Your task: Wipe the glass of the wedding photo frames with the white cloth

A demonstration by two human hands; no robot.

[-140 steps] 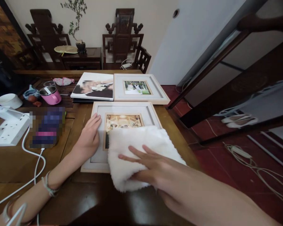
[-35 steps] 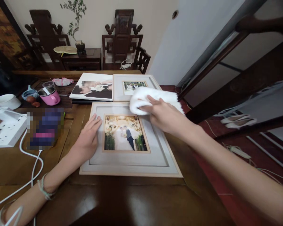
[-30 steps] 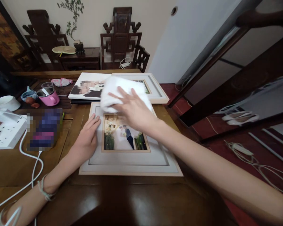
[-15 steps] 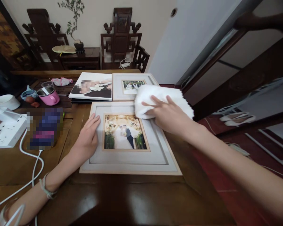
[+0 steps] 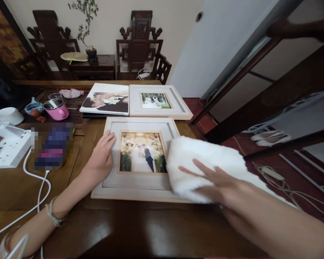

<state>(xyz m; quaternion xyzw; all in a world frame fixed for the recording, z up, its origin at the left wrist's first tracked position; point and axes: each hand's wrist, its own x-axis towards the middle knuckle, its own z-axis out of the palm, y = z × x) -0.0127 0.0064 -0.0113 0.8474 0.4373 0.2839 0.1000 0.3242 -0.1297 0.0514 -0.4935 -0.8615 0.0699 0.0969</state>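
Observation:
A picture frame with a pale wood rim and a wedding photo lies flat on the dark wooden table. My left hand grips its left side, fingers resting over the rim. A fluffy white cloth covers the frame's lower right part and hangs past its right edge. My right hand, slightly blurred, presses on the cloth with its fingers bent into it; the thumb is partly hidden. Just behind lies a second picture frame, also holding a wedding photo.
Left of the second frame is a photo panel on something black. A pink mug, a white bowl, a blurred-out phone on a cable and a white power strip occupy the left. White shoes stand on the red floor.
My right hand and the cloth have moved from the frame's upper right corner down its right side towards me. The second frame is now uncovered. My left hand stays in place.

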